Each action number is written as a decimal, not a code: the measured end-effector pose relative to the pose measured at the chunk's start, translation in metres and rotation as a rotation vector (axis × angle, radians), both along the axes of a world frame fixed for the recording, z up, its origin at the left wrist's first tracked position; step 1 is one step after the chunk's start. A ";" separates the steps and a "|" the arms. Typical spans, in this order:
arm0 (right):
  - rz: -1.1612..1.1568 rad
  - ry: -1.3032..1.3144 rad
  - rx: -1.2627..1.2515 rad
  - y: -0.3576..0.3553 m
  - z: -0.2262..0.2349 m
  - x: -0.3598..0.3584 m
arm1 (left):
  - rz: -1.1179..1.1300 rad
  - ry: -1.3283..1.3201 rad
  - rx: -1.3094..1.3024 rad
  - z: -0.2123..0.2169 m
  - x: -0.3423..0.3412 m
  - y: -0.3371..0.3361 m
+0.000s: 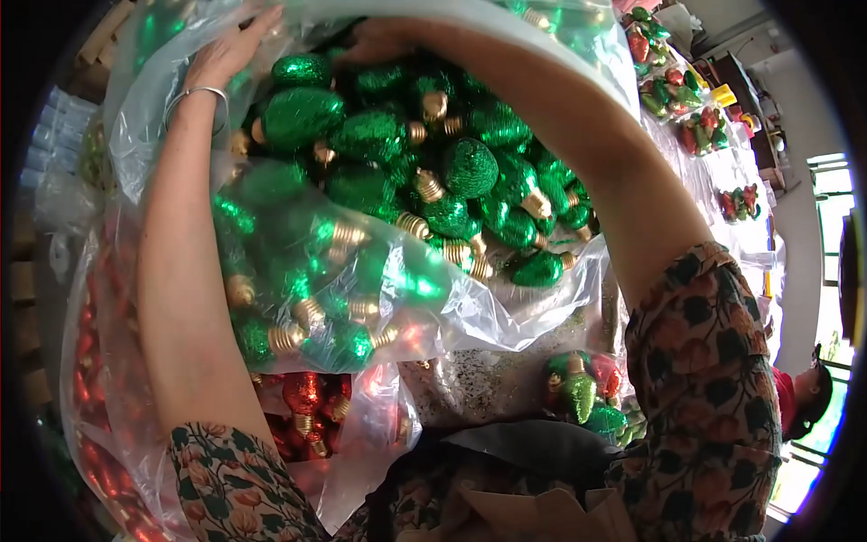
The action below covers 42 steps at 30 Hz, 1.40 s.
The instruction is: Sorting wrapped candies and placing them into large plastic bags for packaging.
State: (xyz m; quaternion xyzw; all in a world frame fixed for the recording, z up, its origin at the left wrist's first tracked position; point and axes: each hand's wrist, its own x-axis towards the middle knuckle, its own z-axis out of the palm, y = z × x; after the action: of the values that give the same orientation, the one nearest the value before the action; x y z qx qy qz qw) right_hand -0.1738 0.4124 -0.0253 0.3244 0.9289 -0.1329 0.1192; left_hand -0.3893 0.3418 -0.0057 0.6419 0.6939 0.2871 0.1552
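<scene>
A large clear plastic bag (506, 316) holds many green glittery bulb-shaped ornaments (471, 169) with gold screw-style bases, seen through its open mouth and its film. My left hand (233, 52), with a bangle at the wrist, is at the bag's far left edge, its fingers closed on the film. My right arm reaches across the bag's far side. At its end, my right hand (375, 41) is blurred and shadowed above the farthest green ornaments; its fingers do not show clearly.
Red bulb ornaments (303, 396) lie in plastic at the near left. A small mixed bundle (580, 393) rests on the glitter-strewn table (479, 384). More red and green bundles (704, 131) line the table at right. A person in red (799, 397) is at far right.
</scene>
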 end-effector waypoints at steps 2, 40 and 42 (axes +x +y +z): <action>0.039 -0.043 -0.012 -0.011 -0.008 0.010 | 0.001 0.070 0.019 0.011 0.009 -0.016; -0.413 0.380 0.534 -0.126 0.007 0.354 | -0.268 0.675 0.679 0.052 0.131 -0.222; -0.313 0.405 0.292 -0.167 0.023 0.351 | -0.433 0.689 0.535 0.036 0.166 -0.285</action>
State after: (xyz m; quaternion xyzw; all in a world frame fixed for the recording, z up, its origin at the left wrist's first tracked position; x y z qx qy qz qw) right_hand 0.1770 0.2459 -0.0024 0.4445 0.8817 -0.0764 -0.1384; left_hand -0.2232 0.0569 0.0302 0.8466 0.4572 0.1875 -0.1979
